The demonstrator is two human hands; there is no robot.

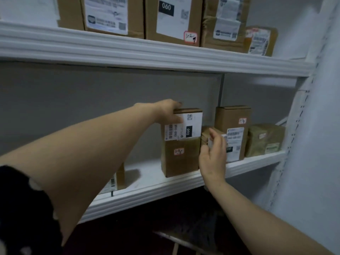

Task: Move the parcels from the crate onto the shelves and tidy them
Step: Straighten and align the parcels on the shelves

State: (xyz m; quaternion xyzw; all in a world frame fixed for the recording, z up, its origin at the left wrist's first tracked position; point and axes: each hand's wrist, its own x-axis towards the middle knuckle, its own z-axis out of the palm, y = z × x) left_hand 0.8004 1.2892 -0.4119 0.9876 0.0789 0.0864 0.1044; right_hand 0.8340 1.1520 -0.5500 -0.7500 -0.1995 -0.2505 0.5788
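Observation:
A tall brown parcel (pixel 181 155) with a white "060" label stands upright on the middle white shelf (pixel 147 188). My left hand (pixel 168 112) grips its top left corner, thumb on the label. My right hand (pixel 212 155) is just right of it, fingers relaxed, touching a small low parcel (pixel 206 134) wedged between the tall parcel and another upright brown box (pixel 232 131). A greenish wrapped parcel (pixel 265 139) sits at the shelf's right end. The crate is not in view.
The upper shelf (pixel 147 54) carries several large labelled cardboard boxes (pixel 173 19). Another parcel (pixel 117 181) stands on the middle shelf behind my left forearm. A white upright post (pixel 294 126) closes the right side. Below the shelf it is dark.

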